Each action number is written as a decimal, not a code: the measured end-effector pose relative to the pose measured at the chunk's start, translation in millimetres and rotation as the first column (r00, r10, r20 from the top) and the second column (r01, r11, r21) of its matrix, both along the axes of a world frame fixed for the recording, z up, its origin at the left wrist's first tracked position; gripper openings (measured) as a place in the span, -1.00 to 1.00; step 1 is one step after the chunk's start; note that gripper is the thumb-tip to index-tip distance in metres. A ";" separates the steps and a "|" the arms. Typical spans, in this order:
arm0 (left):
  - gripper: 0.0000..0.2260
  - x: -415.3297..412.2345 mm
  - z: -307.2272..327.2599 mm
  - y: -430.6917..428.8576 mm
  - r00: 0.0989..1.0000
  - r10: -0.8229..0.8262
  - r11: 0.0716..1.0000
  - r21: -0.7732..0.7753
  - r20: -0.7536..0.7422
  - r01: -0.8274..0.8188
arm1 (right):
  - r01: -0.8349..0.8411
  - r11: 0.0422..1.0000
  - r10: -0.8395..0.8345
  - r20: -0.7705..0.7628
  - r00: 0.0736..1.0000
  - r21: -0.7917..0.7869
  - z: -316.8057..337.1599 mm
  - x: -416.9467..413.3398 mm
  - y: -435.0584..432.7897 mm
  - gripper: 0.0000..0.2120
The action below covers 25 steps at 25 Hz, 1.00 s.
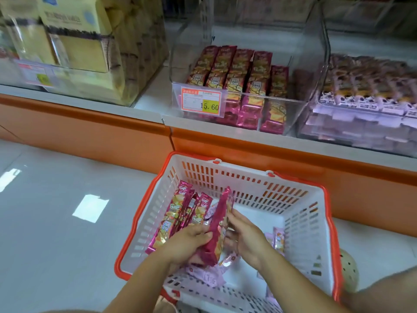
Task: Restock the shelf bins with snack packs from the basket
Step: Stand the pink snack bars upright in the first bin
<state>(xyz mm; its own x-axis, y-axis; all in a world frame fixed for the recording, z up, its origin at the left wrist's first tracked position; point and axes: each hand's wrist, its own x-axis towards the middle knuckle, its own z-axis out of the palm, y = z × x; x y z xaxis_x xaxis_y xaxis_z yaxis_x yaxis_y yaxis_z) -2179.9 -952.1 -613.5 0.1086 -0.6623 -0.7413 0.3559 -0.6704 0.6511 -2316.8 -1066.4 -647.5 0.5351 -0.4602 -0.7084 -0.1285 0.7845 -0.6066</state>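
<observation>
head view: left hand, right hand grip pink snack pack; price tag reads 15.60.

Only clean read: price tag on the front wall of the middle bin, 12 o'clock from the basket. It shows "15.60" in black on a yellow patch, orange frame. Rest of that tag is too small to read. Second tag at 10 o'clock is blurred, no digits legible. Pink packs carry lettering and a logo, unreadable. Yellow boxes at 11 o'clock have blurred print.
</observation>
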 end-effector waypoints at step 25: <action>-0.66 3.3 84.5 -8.2 0.977 -0.030 0.950 -0.298 0.211 0.093 | -0.129 0.780 0.133 -0.039 0.990 -0.613 130.2 -3.5 1.7 -0.34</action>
<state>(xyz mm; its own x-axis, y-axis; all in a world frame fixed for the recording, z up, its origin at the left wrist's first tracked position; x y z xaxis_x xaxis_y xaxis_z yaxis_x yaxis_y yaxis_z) -2176.6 -960.3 -529.0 0.1862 -0.8628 -0.4699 0.1604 -0.4452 0.8810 -2320.3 -1064.8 -517.3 0.6251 -0.7214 -0.2979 -0.1974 0.2231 -0.9546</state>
